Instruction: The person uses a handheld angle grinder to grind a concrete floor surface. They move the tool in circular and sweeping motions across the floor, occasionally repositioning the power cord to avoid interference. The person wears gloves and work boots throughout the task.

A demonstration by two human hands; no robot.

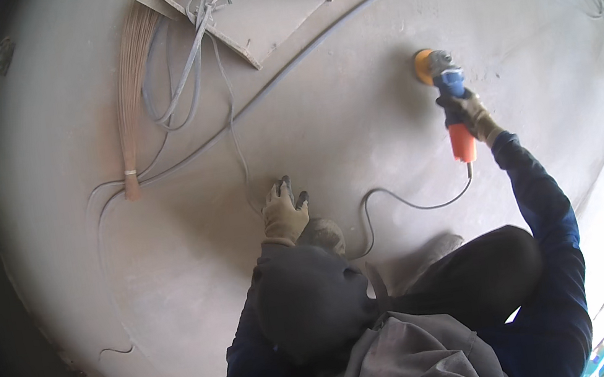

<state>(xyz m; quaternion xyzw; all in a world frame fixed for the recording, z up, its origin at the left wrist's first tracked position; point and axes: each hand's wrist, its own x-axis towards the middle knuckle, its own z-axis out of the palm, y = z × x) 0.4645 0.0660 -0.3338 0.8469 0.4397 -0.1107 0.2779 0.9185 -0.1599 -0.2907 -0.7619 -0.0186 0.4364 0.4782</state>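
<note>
Grinder (449, 81): blue and orange, out ahead of me to the right, over the grey floor (340, 129).
Right hand (474, 113): gloved, arm stretched, my fingers wrapped around the grinder's body.
Left hand (285, 215): gloved, fingers partly spread and pinching nothing, just beside my left shoe (326, 236); whether it touches the floor I cannot tell.
Disc (424, 68): yellow, tilted at the grinder's head. I judge the step in hand to be grinding the floor, or setting up a pass; contact and spin I cannot make out.
Cord (436, 207): curving from the grinder's tail toward my left shoe. The next move, I reckon, calls for a firm one-handed grip, a steady disc angle and slack kept well behind.
Rods (132, 97): a brown bundle to the left, well apart from the disc.
</note>
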